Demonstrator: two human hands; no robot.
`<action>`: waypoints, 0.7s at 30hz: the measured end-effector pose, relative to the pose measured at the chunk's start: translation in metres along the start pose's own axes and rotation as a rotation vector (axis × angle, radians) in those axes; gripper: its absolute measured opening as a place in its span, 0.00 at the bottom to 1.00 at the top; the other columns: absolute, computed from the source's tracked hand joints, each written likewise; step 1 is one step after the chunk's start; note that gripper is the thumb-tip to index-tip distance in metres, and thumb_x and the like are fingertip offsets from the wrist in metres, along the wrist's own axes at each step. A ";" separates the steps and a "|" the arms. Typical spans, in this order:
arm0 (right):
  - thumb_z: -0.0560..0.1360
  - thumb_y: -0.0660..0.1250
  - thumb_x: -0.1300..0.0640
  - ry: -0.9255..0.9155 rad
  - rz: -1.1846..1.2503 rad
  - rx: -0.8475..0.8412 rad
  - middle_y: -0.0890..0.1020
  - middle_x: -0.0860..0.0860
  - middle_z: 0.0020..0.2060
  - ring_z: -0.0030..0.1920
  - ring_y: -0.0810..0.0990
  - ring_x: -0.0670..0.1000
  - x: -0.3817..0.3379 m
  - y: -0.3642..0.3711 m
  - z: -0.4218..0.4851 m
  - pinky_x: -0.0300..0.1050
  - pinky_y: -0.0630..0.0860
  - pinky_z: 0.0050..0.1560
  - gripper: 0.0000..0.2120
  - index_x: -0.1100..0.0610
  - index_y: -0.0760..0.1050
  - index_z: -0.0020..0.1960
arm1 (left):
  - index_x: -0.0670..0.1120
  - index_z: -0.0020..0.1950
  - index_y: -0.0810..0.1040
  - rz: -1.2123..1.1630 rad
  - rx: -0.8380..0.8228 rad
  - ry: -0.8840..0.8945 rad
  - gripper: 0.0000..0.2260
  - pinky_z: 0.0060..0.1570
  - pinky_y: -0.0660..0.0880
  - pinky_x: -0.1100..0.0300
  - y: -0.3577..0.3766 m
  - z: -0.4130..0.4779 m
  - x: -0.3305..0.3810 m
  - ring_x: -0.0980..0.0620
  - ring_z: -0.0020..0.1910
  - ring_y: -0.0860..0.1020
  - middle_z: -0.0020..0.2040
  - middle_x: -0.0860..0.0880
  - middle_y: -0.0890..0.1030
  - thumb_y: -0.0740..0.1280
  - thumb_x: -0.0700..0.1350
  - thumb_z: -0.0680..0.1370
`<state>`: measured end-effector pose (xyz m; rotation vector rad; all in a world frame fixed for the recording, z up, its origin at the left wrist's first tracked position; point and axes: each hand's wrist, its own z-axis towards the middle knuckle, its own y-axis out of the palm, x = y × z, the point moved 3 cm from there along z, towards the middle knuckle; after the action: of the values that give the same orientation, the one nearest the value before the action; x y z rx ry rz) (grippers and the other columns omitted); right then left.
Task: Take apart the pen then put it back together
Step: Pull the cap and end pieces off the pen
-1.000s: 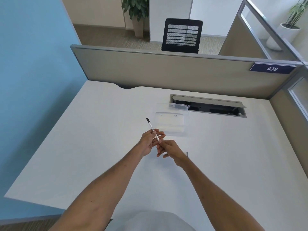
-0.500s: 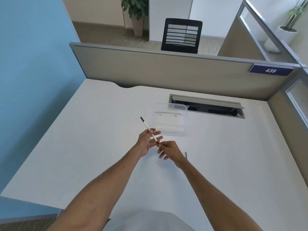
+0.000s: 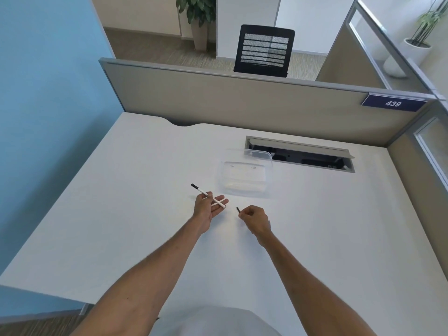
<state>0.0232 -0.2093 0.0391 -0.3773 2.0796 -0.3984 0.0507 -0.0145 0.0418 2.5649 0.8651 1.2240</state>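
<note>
My left hand (image 3: 207, 207) holds the white pen barrel (image 3: 209, 196) between thumb and fingers, palm turned up; its black end points up and to the left. My right hand (image 3: 254, 218) is closed on a small dark pen piece (image 3: 238, 209) whose tip sticks out toward the left hand. A gap of a few centimetres separates the barrel's open end from that piece. A thin grey part (image 3: 269, 223) lies on the white desk (image 3: 121, 202), mostly hidden behind my right wrist.
A clear plastic container (image 3: 244, 177) with its lid sits just beyond my hands. Behind it an open cable hatch (image 3: 300, 154) is set in the desk. A grey partition (image 3: 242, 98) bounds the far edge, a blue wall the left.
The two hands were together at the pen's near end; now they have drawn apart, with the right hand carrying off a small dark piece and the barrel staying in the left.
</note>
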 end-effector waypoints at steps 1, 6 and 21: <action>0.77 0.73 0.54 0.030 -0.048 0.054 0.87 0.47 0.43 0.44 0.84 0.53 0.002 -0.004 0.003 0.45 0.77 0.42 0.03 0.52 0.85 0.48 | 0.43 0.63 0.69 -0.002 0.005 -0.004 0.05 0.46 0.88 0.51 -0.001 0.001 -0.001 0.38 0.50 0.88 0.62 0.35 0.85 0.60 0.43 0.89; 0.80 0.68 0.55 0.081 -0.372 0.228 0.85 0.49 0.49 0.47 0.83 0.57 0.010 -0.023 0.012 0.46 0.73 0.47 0.04 0.52 0.80 0.53 | 0.41 0.63 0.75 0.049 0.020 -0.011 0.06 0.47 0.88 0.51 -0.007 0.002 -0.007 0.38 0.52 0.87 0.64 0.35 0.84 0.62 0.40 0.88; 0.81 0.67 0.57 0.015 -0.590 0.263 0.83 0.52 0.57 0.55 0.85 0.60 0.011 -0.017 0.026 0.48 0.72 0.48 0.08 0.56 0.77 0.60 | 0.40 0.61 0.80 0.095 0.030 -0.040 0.06 0.43 0.88 0.52 -0.020 0.010 -0.007 0.40 0.49 0.89 0.59 0.36 0.87 0.66 0.38 0.86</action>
<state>0.0418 -0.2324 0.0253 -0.8291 1.8681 -1.0118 0.0464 -0.0012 0.0227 2.6728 0.7671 1.1885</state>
